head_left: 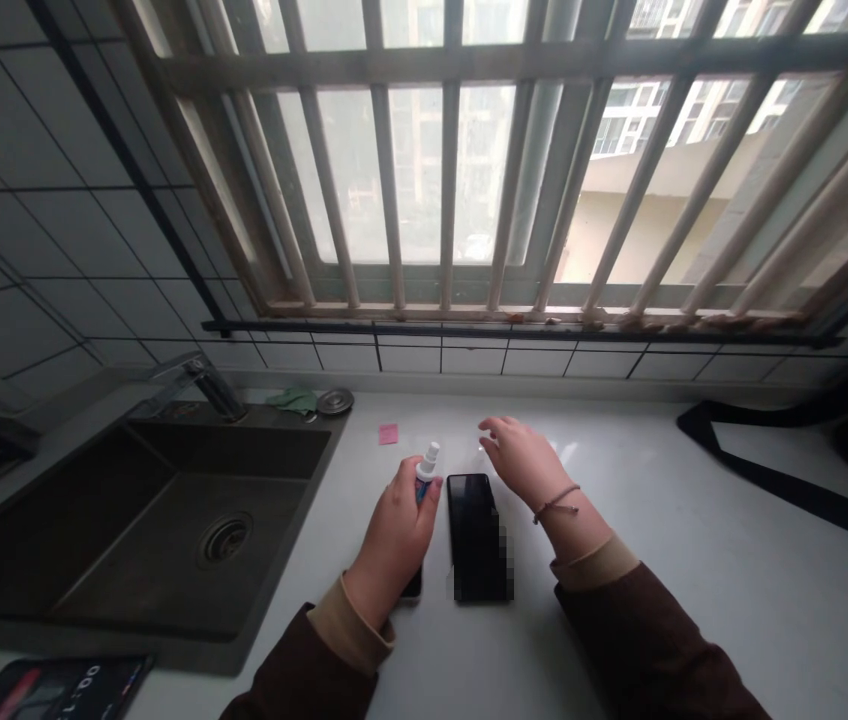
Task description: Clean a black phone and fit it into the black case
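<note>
My left hand (398,520) is wrapped round a small spray bottle (429,462) with a white nozzle, held upright over the counter. Its body is mostly hidden by my fingers and thumb. My right hand (521,455) is just past the far right corner of a black smartphone (475,535), fingers loosely bent and apart, with nothing visible in them. The phone lies flat between my forearms. Under my left wrist the rounded end of another dark, flat object (413,586) shows; the rest of it is covered.
A pink sticky note (388,434) lies on the white counter (619,470). To the left is a dark sink (244,590) with a faucet (214,388), a green cloth (293,401) and a metal strainer (335,402). A screen showing digits (64,690) sits front left; a black strap (791,490) lies right.
</note>
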### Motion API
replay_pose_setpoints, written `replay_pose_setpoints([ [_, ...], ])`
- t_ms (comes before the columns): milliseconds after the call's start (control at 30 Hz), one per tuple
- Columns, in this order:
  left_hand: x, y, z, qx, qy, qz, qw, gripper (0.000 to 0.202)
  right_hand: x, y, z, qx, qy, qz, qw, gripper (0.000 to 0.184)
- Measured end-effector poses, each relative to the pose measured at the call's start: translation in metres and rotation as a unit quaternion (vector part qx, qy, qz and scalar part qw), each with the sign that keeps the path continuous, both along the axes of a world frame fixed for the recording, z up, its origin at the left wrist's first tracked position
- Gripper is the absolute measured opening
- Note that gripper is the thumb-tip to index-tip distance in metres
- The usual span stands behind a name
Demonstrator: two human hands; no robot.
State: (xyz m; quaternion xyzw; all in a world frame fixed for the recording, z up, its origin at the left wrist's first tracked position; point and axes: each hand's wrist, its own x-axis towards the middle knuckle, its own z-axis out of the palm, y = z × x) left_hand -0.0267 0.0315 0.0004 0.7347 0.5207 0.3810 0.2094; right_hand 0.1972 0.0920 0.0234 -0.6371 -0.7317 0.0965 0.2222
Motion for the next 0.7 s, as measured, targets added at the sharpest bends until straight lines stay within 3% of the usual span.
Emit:
replay_pose_setpoints([
  [167, 0.001, -0.001, 0.002, -0.012, 0.024, -0.007, 1.0, 0.022, 0.012, 0.01, -0.027, -0.038, -0.038, 0.016, 0.998, 0.019],
  [333, 0.001, -0.002, 0.003, -0.018, 0.027, -0.017, 0.999, 0.023, 0.006, 0.013, -0.031, -0.028, -0.021, 0.015, 0.999, 0.016],
  [433, 0.001, -0.002, 0.002, -0.024, 0.027, -0.018, 0.999, 0.023, 0.004, 0.011, -0.02, -0.018, 0.016, 0.022, 0.999, 0.015],
  [567, 0.0, -0.002, 0.001, -0.038, 0.016, -0.023, 0.999, 0.025, -0.002, 0.0, 0.009, 0.004, 0.093, 0.059, 0.994, 0.022],
  [700, -0.001, -0.002, 0.0, -0.047, 0.012, -0.022, 0.999, 0.028, -0.011, -0.014, 0.031, 0.024, 0.263, 0.118, 0.957, 0.022],
])
